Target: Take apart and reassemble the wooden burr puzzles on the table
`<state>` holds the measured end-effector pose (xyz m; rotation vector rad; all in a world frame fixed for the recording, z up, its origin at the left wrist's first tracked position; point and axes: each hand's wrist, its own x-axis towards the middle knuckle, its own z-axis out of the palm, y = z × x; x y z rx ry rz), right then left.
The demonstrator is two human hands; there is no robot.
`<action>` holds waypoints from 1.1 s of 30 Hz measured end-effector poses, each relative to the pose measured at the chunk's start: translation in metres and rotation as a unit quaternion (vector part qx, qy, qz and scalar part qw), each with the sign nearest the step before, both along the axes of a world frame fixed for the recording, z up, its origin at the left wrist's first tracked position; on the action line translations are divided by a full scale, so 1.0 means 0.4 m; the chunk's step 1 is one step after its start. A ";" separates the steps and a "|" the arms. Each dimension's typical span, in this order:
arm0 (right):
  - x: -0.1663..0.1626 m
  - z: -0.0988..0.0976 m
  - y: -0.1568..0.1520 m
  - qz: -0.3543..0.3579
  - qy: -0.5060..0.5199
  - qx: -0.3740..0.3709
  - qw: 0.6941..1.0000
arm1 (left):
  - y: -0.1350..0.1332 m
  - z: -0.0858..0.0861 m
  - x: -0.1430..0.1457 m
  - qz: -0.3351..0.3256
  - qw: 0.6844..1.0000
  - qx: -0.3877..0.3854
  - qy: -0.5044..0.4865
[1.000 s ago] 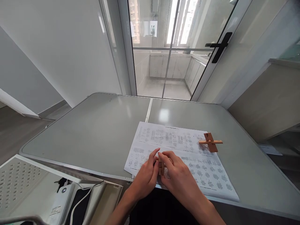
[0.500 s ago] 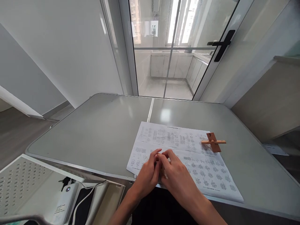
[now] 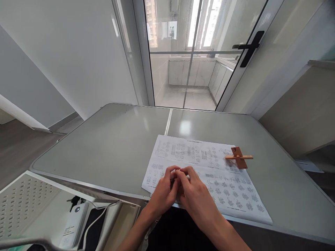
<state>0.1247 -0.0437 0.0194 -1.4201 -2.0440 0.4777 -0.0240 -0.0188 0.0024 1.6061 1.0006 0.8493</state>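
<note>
Sheet (image 3: 230, 200) of diagrams lies on table (image 3: 104, 146), partly blocked by left hand (image 3: 164, 190) and right hand (image 3: 197, 193), both curled close together (fingers (image 3: 184, 177) mask whatever's between, can't tell grip). Wooden cross (image 3: 239, 158) straddles sheet's right edge; perforated tray (image 3: 39, 204) sits left.

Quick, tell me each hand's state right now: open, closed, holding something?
Left hand: curled; can't tell whether it holds anything.
Right hand: curled against the left; grip hidden too.

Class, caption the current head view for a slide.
Left hand and right hand meet over a printed sheet on a grey table, a cross-shaped wooden piece nearby.
</note>
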 end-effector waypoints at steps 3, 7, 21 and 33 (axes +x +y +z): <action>0.011 0.010 0.004 0.012 0.045 -0.015 0.999 | 0.000 0.003 -0.006 0.014 0.999 -0.013 -0.028; 0.034 0.025 0.006 0.064 0.103 -0.006 0.993 | -0.004 0.007 -0.014 0.042 0.993 -0.065 -0.091; 0.035 0.010 0.008 0.050 0.018 0.066 0.996 | 0.003 -0.004 -0.012 0.016 0.998 -0.032 -0.054; 0.042 0.005 0.009 0.043 0.055 0.043 0.997 | -0.003 0.005 -0.012 0.015 0.997 -0.050 -0.065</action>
